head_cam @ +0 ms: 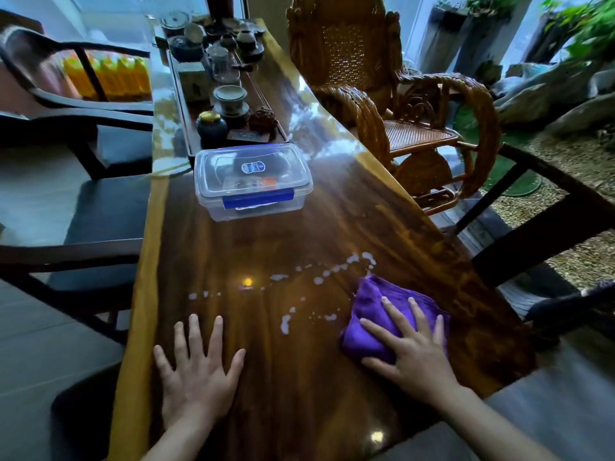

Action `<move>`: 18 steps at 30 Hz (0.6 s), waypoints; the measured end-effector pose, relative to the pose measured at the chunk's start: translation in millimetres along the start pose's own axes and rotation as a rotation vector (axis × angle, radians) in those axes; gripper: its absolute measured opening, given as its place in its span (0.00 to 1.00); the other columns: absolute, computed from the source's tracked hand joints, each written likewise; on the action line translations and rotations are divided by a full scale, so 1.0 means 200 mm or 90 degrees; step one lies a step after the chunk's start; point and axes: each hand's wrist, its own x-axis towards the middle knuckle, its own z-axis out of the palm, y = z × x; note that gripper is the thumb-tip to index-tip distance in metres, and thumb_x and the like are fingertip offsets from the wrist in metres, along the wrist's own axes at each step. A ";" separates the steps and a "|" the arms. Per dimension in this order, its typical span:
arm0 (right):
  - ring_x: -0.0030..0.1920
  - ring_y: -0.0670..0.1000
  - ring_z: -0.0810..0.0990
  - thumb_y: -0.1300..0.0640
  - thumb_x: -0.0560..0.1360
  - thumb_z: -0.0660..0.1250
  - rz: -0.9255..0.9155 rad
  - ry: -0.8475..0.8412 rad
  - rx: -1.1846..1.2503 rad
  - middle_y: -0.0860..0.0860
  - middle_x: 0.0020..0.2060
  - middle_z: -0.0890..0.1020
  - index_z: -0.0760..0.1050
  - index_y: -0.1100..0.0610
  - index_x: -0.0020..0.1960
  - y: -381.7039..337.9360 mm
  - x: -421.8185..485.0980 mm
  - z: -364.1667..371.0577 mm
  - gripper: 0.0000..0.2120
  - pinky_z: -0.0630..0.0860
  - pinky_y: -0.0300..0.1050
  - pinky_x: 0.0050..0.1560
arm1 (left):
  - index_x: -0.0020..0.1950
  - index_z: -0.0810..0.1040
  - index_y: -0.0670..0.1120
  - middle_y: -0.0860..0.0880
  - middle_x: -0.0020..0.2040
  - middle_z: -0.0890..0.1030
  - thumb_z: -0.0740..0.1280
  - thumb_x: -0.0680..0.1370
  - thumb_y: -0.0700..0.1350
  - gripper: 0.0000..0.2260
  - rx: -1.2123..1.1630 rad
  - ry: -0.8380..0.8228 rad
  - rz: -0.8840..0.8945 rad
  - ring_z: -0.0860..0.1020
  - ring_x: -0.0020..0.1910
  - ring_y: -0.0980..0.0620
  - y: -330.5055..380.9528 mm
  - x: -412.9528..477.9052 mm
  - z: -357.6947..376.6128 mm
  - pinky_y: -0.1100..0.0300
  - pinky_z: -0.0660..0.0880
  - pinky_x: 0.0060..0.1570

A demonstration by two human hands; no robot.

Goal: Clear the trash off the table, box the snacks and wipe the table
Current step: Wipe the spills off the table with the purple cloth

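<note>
Ahead of me a tea tray (180,101) holds cups (230,99); a wicker chair (422,134) stands right, a dark chair (83,207) left.

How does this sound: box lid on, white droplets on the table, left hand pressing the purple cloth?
Wrong hand: the head view shows the right hand pressing the purple cloth; the left hand lies flat on the table. The rest holds.

Low in the frame, the left hand (196,371) lies flat with fingers spread on the dark wooden bench (299,234). At lower right the right hand (411,347) presses a folded purple cloth (376,314) beside white spill droplets (319,277). A lidded clear plastic box (253,181) sits at centre.
</note>
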 end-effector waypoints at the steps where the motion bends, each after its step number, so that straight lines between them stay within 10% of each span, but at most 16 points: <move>1: 0.77 0.64 0.55 0.21 0.67 0.54 0.022 -0.019 -0.007 0.45 0.79 0.58 0.58 0.27 0.72 0.02 0.04 -0.01 0.34 0.52 0.78 0.67 | 0.76 0.66 0.51 0.39 0.76 0.64 0.49 0.75 0.68 0.35 0.002 0.002 -0.004 0.60 0.76 0.37 0.00 0.00 0.00 0.30 0.52 0.70; 7: 0.72 0.60 0.61 0.29 0.70 0.63 0.214 -0.006 0.054 0.44 0.77 0.64 0.69 0.33 0.68 -0.12 0.28 -0.08 0.27 0.63 0.64 0.65 | 0.77 0.64 0.52 0.40 0.77 0.62 0.46 0.76 0.69 0.35 0.011 0.007 -0.009 0.58 0.77 0.39 -0.01 0.00 0.01 0.31 0.51 0.72; 13: 0.55 0.60 0.76 0.36 0.64 0.64 -0.076 0.106 0.095 0.46 0.67 0.78 0.77 0.40 0.56 -0.37 -0.03 -0.04 0.21 0.71 0.56 0.48 | 0.79 0.59 0.54 0.42 0.79 0.58 0.43 0.75 0.70 0.36 0.019 -0.005 -0.026 0.54 0.78 0.41 0.00 -0.01 -0.01 0.33 0.49 0.73; 18: 0.68 0.63 0.72 0.28 0.61 0.66 -0.136 0.044 0.045 0.45 0.72 0.72 0.73 0.34 0.64 -0.28 -0.05 0.01 0.32 0.64 0.73 0.63 | 0.78 0.62 0.53 0.42 0.79 0.60 0.46 0.76 0.69 0.35 0.019 0.002 -0.025 0.56 0.78 0.40 0.00 -0.01 -0.01 0.33 0.50 0.72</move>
